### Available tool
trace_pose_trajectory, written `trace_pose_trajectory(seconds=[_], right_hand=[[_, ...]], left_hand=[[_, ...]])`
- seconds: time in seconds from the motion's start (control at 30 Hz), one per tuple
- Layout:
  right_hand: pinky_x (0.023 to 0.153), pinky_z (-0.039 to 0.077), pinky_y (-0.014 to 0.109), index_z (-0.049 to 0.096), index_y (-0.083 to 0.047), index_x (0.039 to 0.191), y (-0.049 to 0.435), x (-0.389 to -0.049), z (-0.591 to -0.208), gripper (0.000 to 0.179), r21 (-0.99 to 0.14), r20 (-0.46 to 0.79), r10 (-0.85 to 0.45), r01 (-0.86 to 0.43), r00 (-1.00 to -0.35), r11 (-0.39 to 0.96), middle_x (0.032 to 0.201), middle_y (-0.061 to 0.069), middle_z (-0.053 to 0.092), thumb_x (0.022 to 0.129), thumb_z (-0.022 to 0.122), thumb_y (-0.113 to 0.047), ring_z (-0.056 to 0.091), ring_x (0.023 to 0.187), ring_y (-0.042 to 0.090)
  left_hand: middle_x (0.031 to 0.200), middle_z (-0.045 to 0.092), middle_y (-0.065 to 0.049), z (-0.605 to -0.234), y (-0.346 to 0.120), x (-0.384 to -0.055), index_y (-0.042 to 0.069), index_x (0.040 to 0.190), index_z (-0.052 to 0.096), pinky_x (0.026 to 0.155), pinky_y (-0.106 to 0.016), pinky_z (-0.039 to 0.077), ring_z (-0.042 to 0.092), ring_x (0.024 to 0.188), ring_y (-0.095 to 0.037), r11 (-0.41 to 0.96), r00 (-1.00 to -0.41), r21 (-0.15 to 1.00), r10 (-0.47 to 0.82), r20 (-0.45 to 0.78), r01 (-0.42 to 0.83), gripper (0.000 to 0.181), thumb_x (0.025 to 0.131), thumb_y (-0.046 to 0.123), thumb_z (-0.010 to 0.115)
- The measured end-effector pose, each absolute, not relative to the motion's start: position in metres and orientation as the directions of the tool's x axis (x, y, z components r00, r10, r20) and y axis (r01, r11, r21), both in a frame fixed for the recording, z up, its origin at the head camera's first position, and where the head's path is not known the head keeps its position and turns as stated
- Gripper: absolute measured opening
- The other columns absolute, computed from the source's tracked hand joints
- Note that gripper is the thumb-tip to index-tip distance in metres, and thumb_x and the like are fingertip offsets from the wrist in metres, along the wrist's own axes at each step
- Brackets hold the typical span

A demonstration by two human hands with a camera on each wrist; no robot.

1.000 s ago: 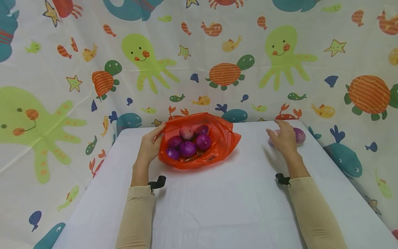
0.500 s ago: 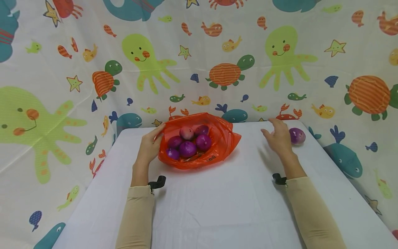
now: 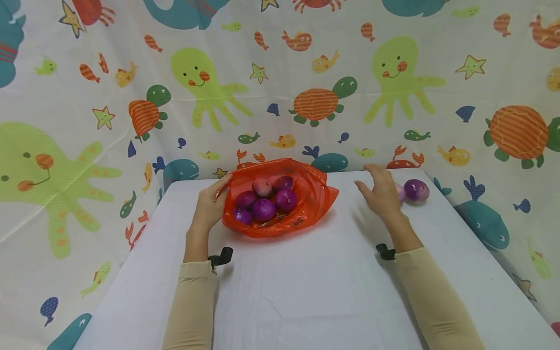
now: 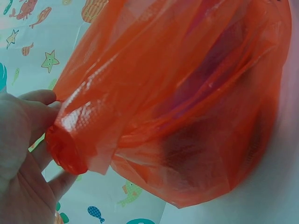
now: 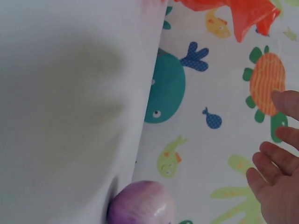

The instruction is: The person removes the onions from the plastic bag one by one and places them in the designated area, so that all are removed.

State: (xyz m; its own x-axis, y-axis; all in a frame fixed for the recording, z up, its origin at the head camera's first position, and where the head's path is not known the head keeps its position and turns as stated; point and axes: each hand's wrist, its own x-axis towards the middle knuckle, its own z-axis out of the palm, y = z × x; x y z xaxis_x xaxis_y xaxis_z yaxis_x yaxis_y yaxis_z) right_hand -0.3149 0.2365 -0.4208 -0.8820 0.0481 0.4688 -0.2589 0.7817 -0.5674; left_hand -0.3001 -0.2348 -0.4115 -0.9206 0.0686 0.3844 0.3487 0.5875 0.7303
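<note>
On the left, my left hand (image 3: 209, 208) holds the rim of an orange-red plastic bag (image 3: 312, 209). The left wrist view shows fingers and thumb around the bunched rim of the bag (image 4: 140, 93). Inside the bag, whose mouth faces me, lie several red onions (image 3: 264, 210). Over the table's right side, my right hand (image 3: 380, 192) is held with its fingers spread and nothing in its grasp. Just right of it sits a purple red onion (image 3: 416, 191); a paler one (image 3: 400, 193) beside it is partly hidden by the hand. One red onion (image 5: 142, 205) shows low in the right wrist view.
A white table (image 3: 302, 291) lies under both arms, its far edge just behind the bag and the loose onions. A patterned curtain (image 3: 280, 63) with sea animals hangs behind and beside it.
My right hand has moved left, away from the two loose onions, and more of them shows. My left hand and the bag have stayed in place.
</note>
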Motion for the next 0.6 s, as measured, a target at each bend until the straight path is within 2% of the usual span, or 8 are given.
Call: trace_pose_trajectory(seconds=[0.4,0.6], right_hand=[[0.119,0.04,0.062,0.053,-0.008,0.149,0.203,-0.308,-0.417,0.057,-0.531,0.52,-0.04,-0.36,-0.853,0.767,0.152,0.017,0.054,0.099,0.072,-0.025,0.046,0.143,0.038],[0.117,0.043,0.06,0.055,-0.005,0.147,0.188,-0.305,-0.414,0.057,-0.5,0.568,-0.102,-0.441,-0.816,0.745,0.15,0.019,0.056,0.097,0.075,-0.022,0.049,0.141,0.038]], left_hand=[[0.161,0.05,-0.001,-0.412,-0.234,-0.3,0.024,0.156,0.05,0.116,-0.053,0.045,0.044,0.151,-0.03,0.589,-0.92,0.729,0.07,0.386,0.35,0.049,0.109,0.012,0.053],[0.16,0.05,-0.003,-0.411,-0.233,-0.3,0.024,0.155,0.051,0.115,-0.053,0.046,0.044,0.151,-0.031,0.585,-0.92,0.731,0.072,0.384,0.351,0.049,0.108,0.012,0.054]])
